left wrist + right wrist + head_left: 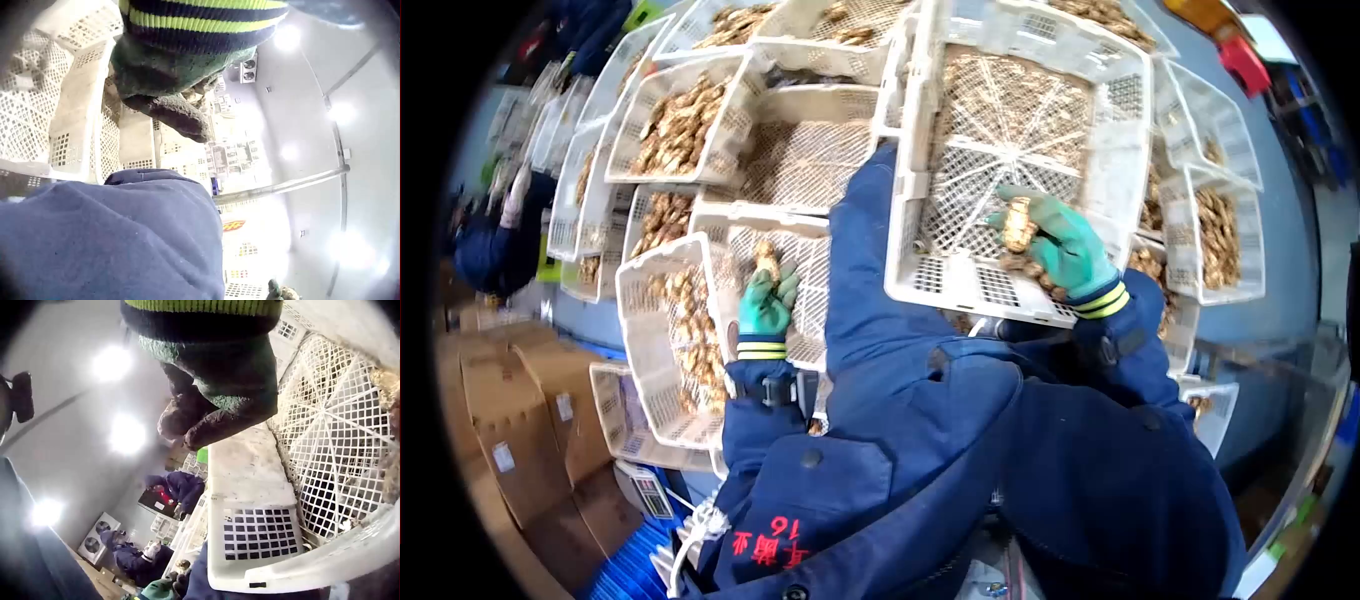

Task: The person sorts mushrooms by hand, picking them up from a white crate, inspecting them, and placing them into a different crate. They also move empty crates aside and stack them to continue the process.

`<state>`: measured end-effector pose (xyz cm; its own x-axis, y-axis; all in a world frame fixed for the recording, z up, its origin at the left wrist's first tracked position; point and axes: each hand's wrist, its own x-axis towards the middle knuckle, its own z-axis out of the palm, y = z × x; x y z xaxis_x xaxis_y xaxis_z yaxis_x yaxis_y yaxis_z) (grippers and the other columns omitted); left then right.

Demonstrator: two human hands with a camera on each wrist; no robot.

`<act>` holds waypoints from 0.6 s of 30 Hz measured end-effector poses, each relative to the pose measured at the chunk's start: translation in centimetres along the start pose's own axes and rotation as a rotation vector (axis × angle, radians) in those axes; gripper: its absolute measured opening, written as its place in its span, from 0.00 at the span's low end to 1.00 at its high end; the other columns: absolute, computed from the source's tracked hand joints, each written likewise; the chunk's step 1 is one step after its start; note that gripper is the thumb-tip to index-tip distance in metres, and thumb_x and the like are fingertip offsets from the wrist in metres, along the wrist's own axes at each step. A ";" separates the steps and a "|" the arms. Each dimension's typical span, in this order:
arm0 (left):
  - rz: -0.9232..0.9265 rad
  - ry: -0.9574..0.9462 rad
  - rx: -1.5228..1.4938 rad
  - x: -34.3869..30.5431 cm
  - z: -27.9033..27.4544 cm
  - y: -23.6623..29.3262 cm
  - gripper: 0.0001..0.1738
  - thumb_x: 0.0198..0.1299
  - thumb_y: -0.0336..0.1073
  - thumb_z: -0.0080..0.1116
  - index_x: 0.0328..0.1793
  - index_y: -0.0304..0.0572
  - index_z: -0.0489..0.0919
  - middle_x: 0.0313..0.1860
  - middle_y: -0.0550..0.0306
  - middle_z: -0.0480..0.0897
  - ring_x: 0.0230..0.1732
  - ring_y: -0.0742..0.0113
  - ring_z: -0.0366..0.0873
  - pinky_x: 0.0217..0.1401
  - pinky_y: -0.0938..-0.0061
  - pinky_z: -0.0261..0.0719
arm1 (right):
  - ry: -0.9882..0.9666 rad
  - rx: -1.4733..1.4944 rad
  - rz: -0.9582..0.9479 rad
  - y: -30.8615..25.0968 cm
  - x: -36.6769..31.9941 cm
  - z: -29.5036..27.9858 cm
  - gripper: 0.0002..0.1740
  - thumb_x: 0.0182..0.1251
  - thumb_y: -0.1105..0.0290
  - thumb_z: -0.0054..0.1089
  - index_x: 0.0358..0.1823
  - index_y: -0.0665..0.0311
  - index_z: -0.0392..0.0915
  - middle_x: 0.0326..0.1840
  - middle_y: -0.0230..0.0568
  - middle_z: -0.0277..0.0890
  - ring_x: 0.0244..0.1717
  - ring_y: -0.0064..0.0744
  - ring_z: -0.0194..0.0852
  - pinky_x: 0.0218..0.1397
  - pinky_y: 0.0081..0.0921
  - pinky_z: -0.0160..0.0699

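Observation:
Both hands wear green gloves with yellow-striped cuffs. The right hand (1068, 245) holds a knobbly golden-brown piece (1019, 224) between fingers and thumb, over the near right part of a large white mesh crate (908, 235); a few darker pieces lie below it. At the left, the left hand (766, 302) pinches a similar piece (767, 258) above another white crate. In the left wrist view the left glove (169, 81) is bent around a partly hidden piece. The right wrist view shows the right glove (215, 381) with its fingertips close together; its piece is hard to make out.
White crates of brown pieces surround the person, such as one at the left (628, 330) and one at the right (1258, 240). Cardboard boxes (510, 400) and a small device with a keypad (650, 492) are at lower left. Other people (140, 556) work in the background.

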<state>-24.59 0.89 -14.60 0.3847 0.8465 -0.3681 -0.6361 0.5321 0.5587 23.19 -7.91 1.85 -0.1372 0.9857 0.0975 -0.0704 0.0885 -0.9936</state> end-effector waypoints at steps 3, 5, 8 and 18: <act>0.022 -0.133 -0.103 -0.4 3.6 -0.1 0.26 0.62 0.24 0.52 0.68 0.34 0.67 0.66 0.31 0.71 0.57 0.47 0.80 0.49 0.68 0.88 | -0.092 -0.254 -0.337 1.0 0.5 -0.2 0.25 0.67 0.81 0.44 0.66 0.72 0.66 0.66 0.56 0.68 0.59 0.37 0.77 0.59 0.23 0.78; 0.053 -0.125 -0.114 -0.6 4.3 -0.3 0.27 0.61 0.24 0.52 0.69 0.35 0.68 0.65 0.32 0.73 0.54 0.47 0.81 0.49 0.67 0.88 | -0.070 -0.072 -0.148 -0.8 1.0 1.5 0.24 0.72 0.74 0.42 0.67 0.74 0.64 0.67 0.57 0.67 0.57 0.35 0.77 0.58 0.23 0.79; 0.028 0.132 -0.206 -1.7 0.8 -0.7 0.18 0.61 0.23 0.51 0.59 0.35 0.73 0.61 0.36 0.76 0.55 0.45 0.81 0.51 0.63 0.87 | 0.005 -0.042 0.176 -0.7 0.8 0.9 0.16 0.69 0.73 0.51 0.55 0.74 0.67 0.65 0.60 0.69 0.56 0.37 0.78 0.55 0.26 0.79; -0.135 0.737 0.178 -21.9 -21.1 -17.3 0.11 0.67 0.31 0.53 0.53 0.34 0.77 0.42 0.48 0.83 0.42 0.52 0.83 0.50 0.59 0.85 | 0.089 0.342 0.511 -0.1 1.3 3.0 0.27 0.78 0.57 0.44 0.65 0.75 0.68 0.46 0.48 0.82 0.42 0.27 0.82 0.49 0.19 0.81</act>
<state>-36.09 -27.22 -31.88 -0.1332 0.5753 -0.8070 -0.4743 0.6779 0.5616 20.06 -7.07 2.22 -0.1551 0.9008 -0.4057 -0.3326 -0.4343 -0.8371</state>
